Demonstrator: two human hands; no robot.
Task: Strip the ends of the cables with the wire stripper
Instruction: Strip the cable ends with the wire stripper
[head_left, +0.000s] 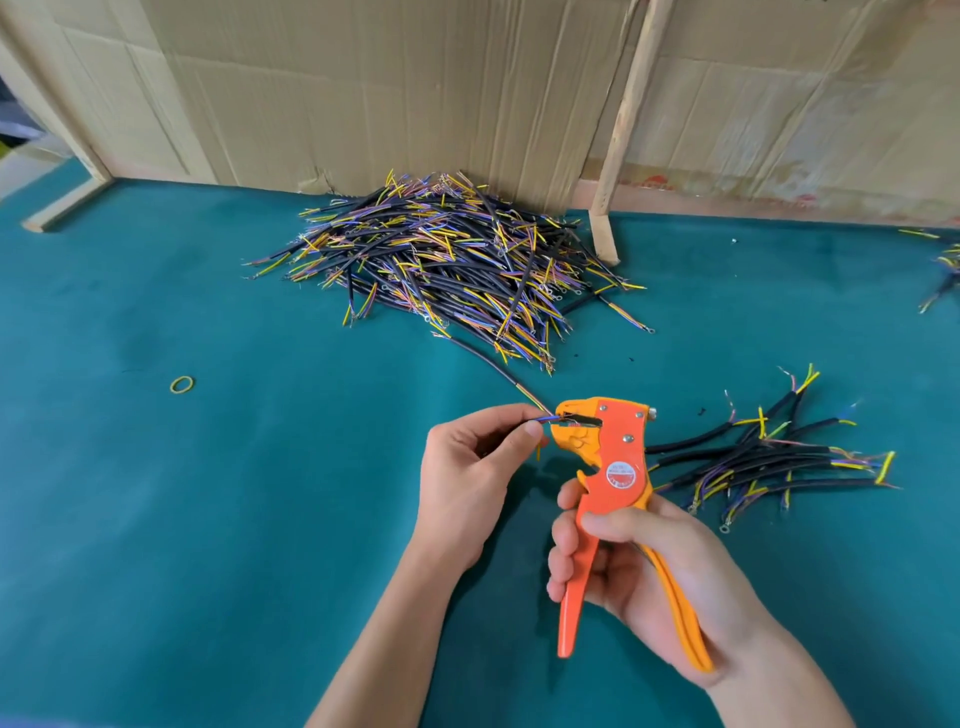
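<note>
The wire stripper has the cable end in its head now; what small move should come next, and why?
Probably squeeze the handles: the left hand feeds the cable into the wire stripper, whose handles stand spread in the right hand.

Teal table (156, 519), cable pile (441, 260), sm. bundle (769, 462), rubber band (182, 384)

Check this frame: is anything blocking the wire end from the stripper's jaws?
Nothing visible does. The left hand pinches the cable and its thin wire ends already reach the mouth of the wire stripper, which the right hand grips by the handles. Only bare green table lies beneath.
</note>
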